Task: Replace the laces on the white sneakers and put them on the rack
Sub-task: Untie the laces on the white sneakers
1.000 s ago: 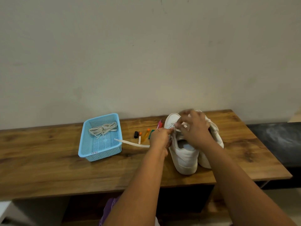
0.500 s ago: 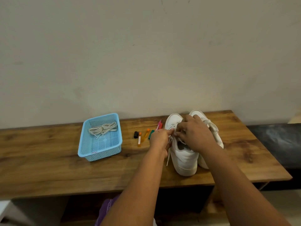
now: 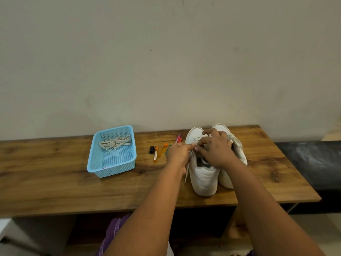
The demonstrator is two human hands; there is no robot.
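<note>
Head view: on the wooden bench [image 3: 55, 182], both hands, left hand [image 3: 178, 154] and right hand [image 3: 215, 150], pinch the lace [image 3: 186, 174] over the left sneaker [image 3: 202, 178], basket [image 3: 112, 169] at nine o'clock; a slipped pinch could unthread the lace.

Not much to read here, honestly. The only real marking is a small handwritten scribble in red on the front wall of the light blue plastic basket [image 3: 110, 168], near the bottom rim; it looks like a couple of characters, maybe a "T" and something after it, but it's too small to be sure. The orange marker [image 3: 155, 155] lying on the desk [image 3: 55, 182] has a white label strip down its barrel with tiny print on it, and that's way too small to make out. The white sneakers [image 3: 203, 174] show no logo or brand text from this angle.
</note>
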